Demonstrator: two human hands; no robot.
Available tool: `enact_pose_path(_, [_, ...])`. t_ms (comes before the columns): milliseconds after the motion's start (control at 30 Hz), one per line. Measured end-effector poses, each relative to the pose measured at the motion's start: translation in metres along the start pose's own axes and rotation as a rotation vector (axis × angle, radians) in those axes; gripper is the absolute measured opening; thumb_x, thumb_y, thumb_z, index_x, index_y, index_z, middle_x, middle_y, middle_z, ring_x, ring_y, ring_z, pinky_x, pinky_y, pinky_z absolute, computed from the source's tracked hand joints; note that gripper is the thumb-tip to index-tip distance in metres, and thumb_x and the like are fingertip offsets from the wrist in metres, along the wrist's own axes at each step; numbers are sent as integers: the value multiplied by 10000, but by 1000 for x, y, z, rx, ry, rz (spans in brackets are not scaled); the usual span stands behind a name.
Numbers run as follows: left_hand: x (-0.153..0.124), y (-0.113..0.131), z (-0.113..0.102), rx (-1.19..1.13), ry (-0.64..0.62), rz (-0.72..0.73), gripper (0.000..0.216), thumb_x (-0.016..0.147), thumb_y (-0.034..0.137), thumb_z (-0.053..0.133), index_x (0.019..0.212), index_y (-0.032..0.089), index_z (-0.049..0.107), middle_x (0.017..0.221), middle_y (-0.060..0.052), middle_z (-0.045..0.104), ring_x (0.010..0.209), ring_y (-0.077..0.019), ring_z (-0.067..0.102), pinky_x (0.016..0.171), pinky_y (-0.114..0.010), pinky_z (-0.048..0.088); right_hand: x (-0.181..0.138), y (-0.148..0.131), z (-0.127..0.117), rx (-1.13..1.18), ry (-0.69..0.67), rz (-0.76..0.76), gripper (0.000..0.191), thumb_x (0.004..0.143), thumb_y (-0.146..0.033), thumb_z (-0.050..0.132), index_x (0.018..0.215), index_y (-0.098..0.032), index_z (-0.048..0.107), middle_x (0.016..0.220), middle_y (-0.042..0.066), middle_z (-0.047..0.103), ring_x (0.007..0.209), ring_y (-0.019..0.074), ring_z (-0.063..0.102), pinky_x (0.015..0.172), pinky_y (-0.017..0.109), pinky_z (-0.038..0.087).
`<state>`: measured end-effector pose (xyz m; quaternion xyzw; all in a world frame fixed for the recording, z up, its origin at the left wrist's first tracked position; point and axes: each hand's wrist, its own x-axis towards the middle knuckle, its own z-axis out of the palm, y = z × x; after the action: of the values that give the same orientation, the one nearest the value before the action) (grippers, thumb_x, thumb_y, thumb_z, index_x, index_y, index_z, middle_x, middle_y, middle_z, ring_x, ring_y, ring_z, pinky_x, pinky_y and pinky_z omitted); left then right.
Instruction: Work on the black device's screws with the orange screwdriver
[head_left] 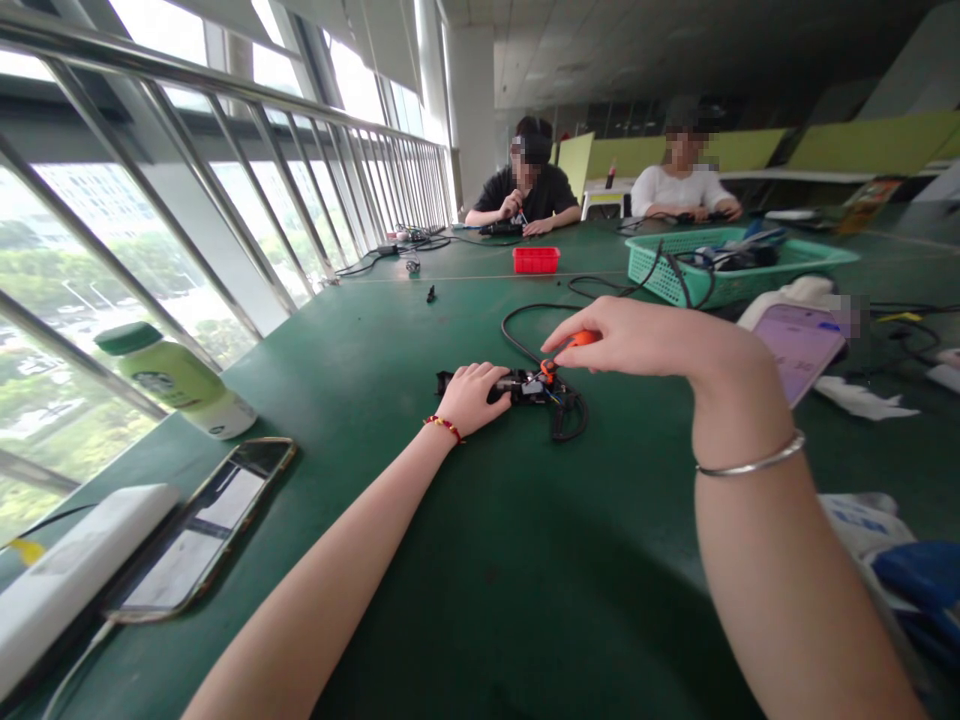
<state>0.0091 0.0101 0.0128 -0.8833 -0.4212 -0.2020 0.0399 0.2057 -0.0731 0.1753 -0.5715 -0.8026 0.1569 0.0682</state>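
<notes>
A slim black device (517, 386) lies on the green table, with its inner metal parts and thin wires exposed at the right end. My left hand (474, 392) is wrapped over its left part and presses it down on the tabletop. My right hand (637, 335) is bent at the wrist above the device's right end. Its fingers are closed on a screwdriver (586, 338) with an orange and black handle, slanted down to the left. The tool's tip is at the exposed parts; exact contact is too small to tell. A black cable (570, 418) loops beside the device.
To the left are a green-capped bottle (176, 380), a phone (214, 530) and a white power strip (82, 580). A red box (536, 261) and a green basket (806, 258) of cables stand farther back. Another phone (799, 345) stands behind my right wrist. Two people sit across.
</notes>
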Motion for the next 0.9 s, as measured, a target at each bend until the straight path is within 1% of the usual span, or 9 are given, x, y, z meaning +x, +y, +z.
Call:
enact_pose_path(100, [0,0,0,3,2,3,367,814,360,478,1135,202,560,1038,-48,614,957,-225,547,866,-359,400,0,-3,1,12,-54,75,380,842,-454,416,807,-176,672,613,35,609,571,148,547,576,264,400])
enact_pose_path(167, [0,0,0,5,4,4,365,814,360,480,1134,204,560,1035,-47,615,956,-225,546,864,-359,401,0,-5,2,-3,-38,111,450,862,-490,354,744,-165,642,557,27,560,521,134,507,567,268,388])
enact_pose_path(267, [0,0,0,8,8,5,359,813,354,483,1131,205,562,1028,-44,616,951,-223,547,861,-358,402,-1,-6,3,-18,8,102,400,859,-476,368,820,-180,634,599,19,568,540,131,503,571,264,375])
enact_pose_path(333, [0,0,1,3,14,8,359,811,348,485,1128,198,564,1030,-45,617,952,-222,547,860,-356,403,-1,-4,3,-11,52,89,314,837,-427,433,965,-207,617,713,21,613,611,141,539,587,256,376])
enact_pose_path(400, [0,0,1,-1,20,10,361,809,347,489,1126,192,565,1029,-47,617,954,-221,548,860,-355,404,-1,-1,4,-20,122,79,310,797,-363,500,1069,-235,575,874,28,639,716,156,571,620,250,384])
enact_pose_path(500, [0,-1,1,1,20,9,356,810,352,489,1120,195,568,1016,-47,619,947,-222,550,854,-356,406,-1,3,5,-39,163,43,307,761,-277,533,1065,-258,567,1015,23,627,815,166,581,665,245,393])
enact_pose_path(633, [-1,-1,1,0,24,11,354,811,351,490,1122,200,566,1021,-47,617,952,-220,548,865,-353,402,0,3,5,21,77,82,228,826,-356,465,981,-233,578,840,23,632,650,142,577,608,252,387])
enact_pose_path(767, [0,-1,2,4,23,12,349,811,351,490,1114,198,571,1014,-47,616,943,-222,548,855,-358,405,1,3,6,48,80,102,394,894,-474,296,851,-197,572,684,23,581,528,122,510,564,263,367])
enact_pose_path(900, [0,-1,2,4,24,12,355,812,349,488,1121,193,568,1019,-54,612,944,-225,548,850,-362,406,-2,2,5,35,80,94,289,876,-413,375,982,-218,559,703,9,590,571,131,540,569,255,375])
